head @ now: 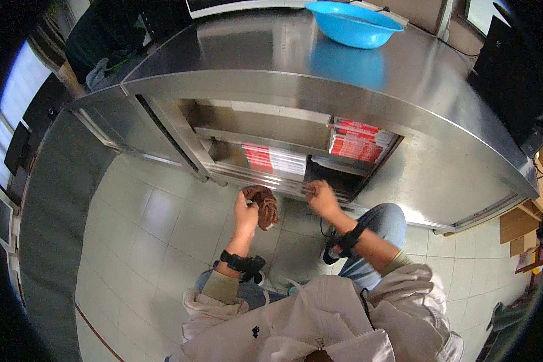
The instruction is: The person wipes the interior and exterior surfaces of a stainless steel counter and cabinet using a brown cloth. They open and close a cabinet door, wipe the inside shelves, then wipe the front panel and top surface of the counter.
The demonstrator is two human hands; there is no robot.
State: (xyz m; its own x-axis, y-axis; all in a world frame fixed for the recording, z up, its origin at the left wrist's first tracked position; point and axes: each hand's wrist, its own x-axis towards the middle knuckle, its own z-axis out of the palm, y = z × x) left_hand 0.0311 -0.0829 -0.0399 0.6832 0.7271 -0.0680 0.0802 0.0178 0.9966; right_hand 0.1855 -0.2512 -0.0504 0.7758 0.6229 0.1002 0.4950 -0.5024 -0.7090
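Note:
A crumpled brown cloth (264, 206) hangs from my left hand (245, 215), in front of the lower edge of a stainless steel cabinet (172, 95). My right hand (323, 199) is by the bottom rail of the cabinet's opening, fingers curled and slightly blurred; whether it pinches anything cannot be made out. Inside the opening, red and white books or boxes (273, 160) stand on the lower level. Another red and white stack (357, 140) sits at the upper right. A dark recess (332, 174) lies behind my right hand.
A blue plastic basin (355, 25) stands on the steel countertop (253, 50). The cabinet's right sliding panel (439, 176) flanks the opening. Pale floor tiles (163, 253) spread below me, and a dark grey cloth-like surface (59, 203) borders the left. Cardboard boxes (520, 226) are at the far right.

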